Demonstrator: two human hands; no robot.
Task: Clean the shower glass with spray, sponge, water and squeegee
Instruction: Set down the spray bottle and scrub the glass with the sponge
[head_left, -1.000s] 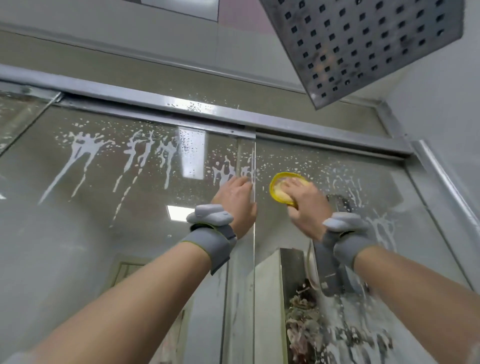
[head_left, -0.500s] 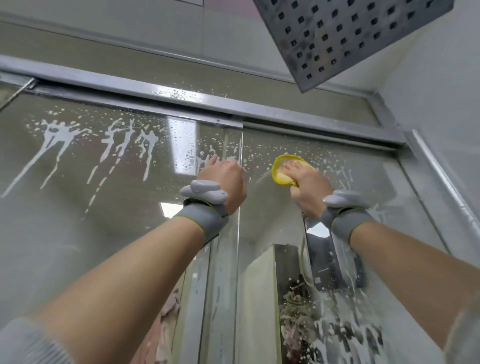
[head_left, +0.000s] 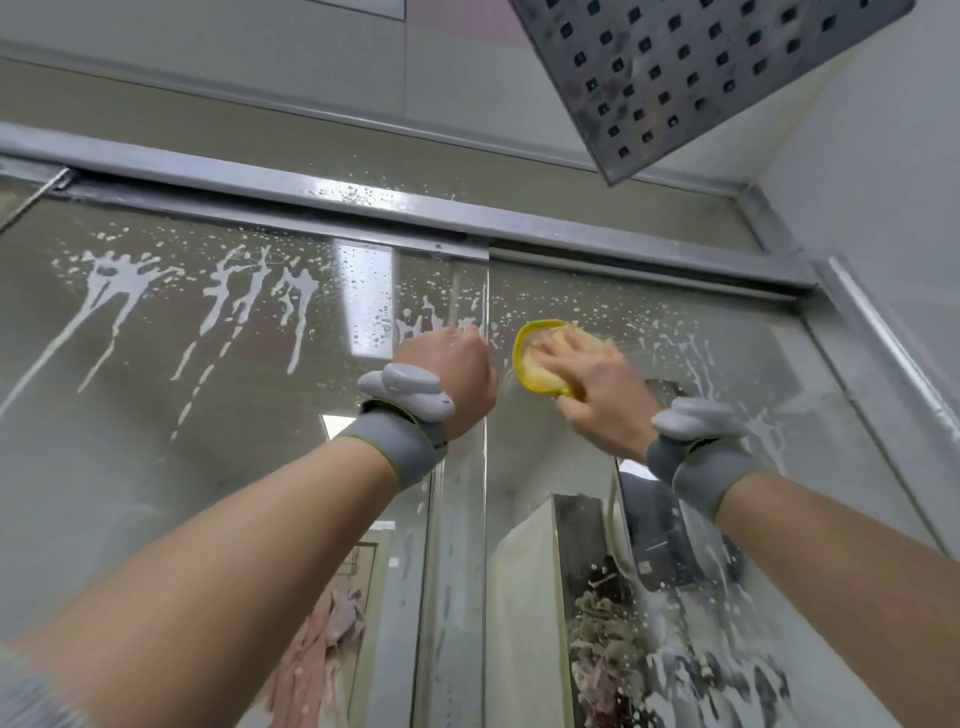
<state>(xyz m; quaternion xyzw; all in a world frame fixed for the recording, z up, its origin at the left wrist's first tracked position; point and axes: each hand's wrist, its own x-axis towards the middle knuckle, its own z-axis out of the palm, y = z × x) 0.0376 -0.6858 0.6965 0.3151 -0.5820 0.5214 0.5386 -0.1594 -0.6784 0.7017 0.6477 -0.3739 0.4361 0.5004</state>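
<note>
I look up at the shower glass (head_left: 208, 457), which carries white foam streaks (head_left: 109, 291) and spatter near its top. My right hand (head_left: 597, 389) presses a yellow sponge (head_left: 535, 358) flat against the right pane, fingers spread over it. My left hand (head_left: 452, 374) grips the vertical edge of the left glass door (head_left: 485, 467), its fingers curled around that edge and hidden behind it. Both wrists wear grey bands with trackers.
A metal top rail (head_left: 363, 192) runs above the panes. A square rain shower head (head_left: 691, 78) hangs overhead at upper right. A metal frame post (head_left: 883, 364) bounds the right side. More foam runs down the lower right glass (head_left: 701, 649).
My right hand has shifted the sponge slightly along the right pane, near the same height. My left hand stays on the door edge. The view has tilted a little.
</note>
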